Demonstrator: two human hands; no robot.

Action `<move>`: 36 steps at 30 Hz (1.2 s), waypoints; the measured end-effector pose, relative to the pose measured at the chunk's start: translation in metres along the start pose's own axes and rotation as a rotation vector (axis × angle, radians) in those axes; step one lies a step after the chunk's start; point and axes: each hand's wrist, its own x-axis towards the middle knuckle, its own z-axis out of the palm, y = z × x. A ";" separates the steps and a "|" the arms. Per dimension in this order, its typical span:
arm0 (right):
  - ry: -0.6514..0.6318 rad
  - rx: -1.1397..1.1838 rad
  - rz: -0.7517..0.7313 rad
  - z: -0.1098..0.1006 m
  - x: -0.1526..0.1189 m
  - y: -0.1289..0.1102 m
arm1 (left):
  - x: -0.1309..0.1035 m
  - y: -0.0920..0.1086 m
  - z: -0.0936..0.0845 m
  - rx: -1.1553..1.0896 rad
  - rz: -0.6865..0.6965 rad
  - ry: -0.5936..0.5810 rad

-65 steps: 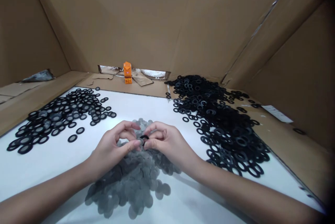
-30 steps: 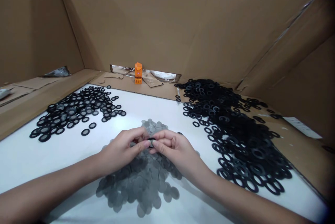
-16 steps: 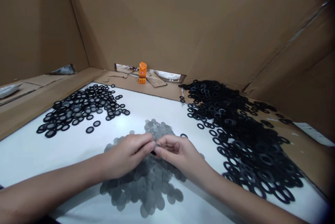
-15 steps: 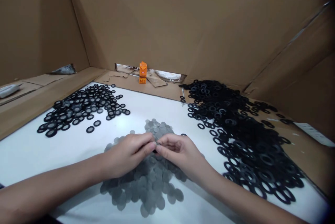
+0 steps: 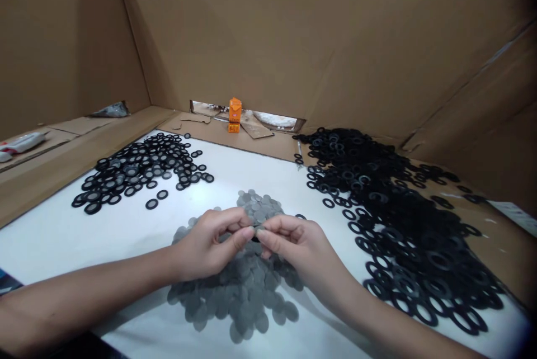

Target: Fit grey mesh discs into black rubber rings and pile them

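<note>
My left hand (image 5: 222, 239) and my right hand (image 5: 291, 239) meet over a pile of thin grey discs (image 5: 247, 280). Fingertips of both pinch a small black ring (image 5: 255, 239) with what looks like a grey disc at it; fingers cover most of it. To the left lies a heap of black rings with grey discs inside (image 5: 130, 171). A large heap of open black rings (image 5: 403, 236) spreads over the right side.
The white board (image 5: 235, 169) lies inside tall cardboard walls (image 5: 235, 29). A small orange box (image 5: 234, 114) stands at the back edge. At the far left is a white and red item (image 5: 23, 145) on cardboard.
The whole view has shifted slightly, so things appear further right. Both hands still hold the small piece between their fingertips, with the left fingers arched a little more.
</note>
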 end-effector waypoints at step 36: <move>0.022 0.149 0.013 0.005 -0.002 0.002 | -0.002 0.004 0.009 0.063 0.051 0.081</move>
